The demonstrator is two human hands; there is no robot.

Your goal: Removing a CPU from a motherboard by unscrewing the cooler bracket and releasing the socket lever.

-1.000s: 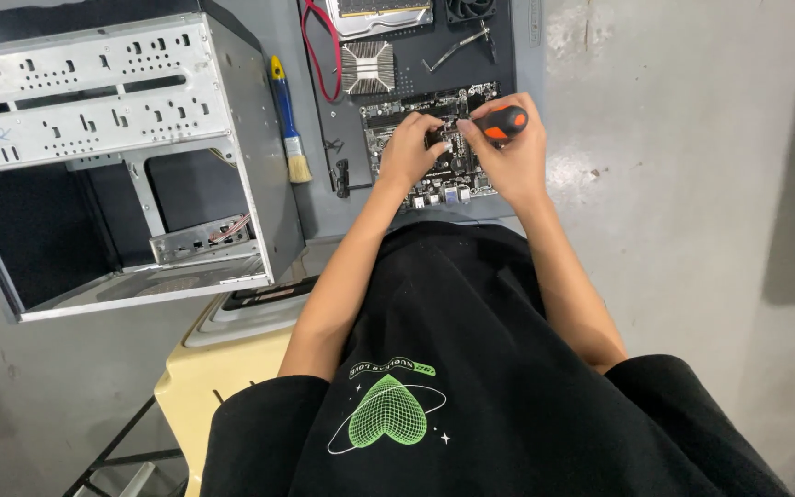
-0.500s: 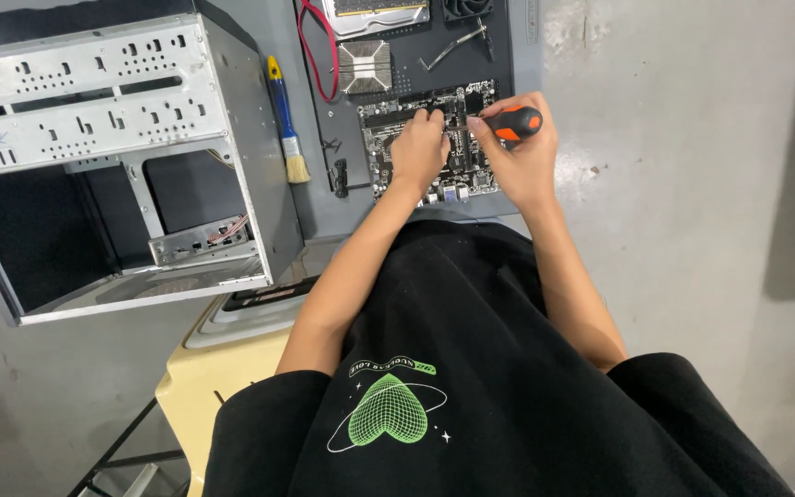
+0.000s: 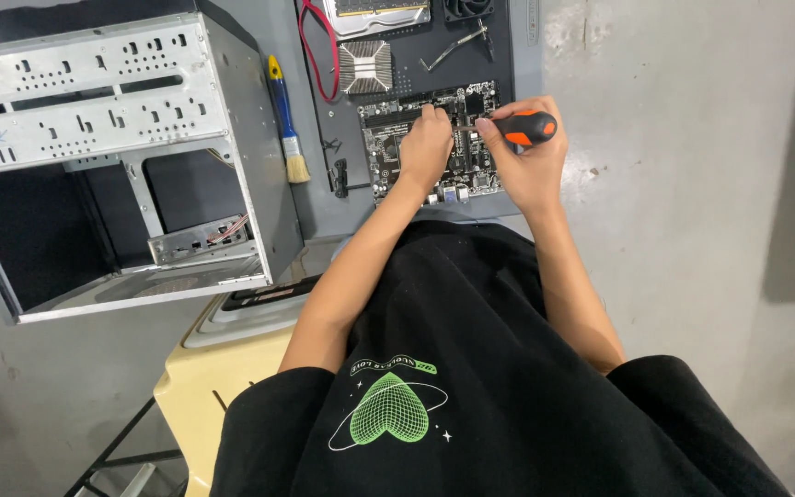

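both arms reach forward. the right hand is clenched around an orange-black screwdriver over the motherboard on the grey surface; the left hand presses on the board, fingers bent, holding nothing visible. a brush and open computer case lie left.

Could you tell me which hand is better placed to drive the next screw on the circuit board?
Probably the right hand: it already grips the orange-handled screwdriver over the circuit board. The left hand rests on the board with no tool, better suited to steadying it.
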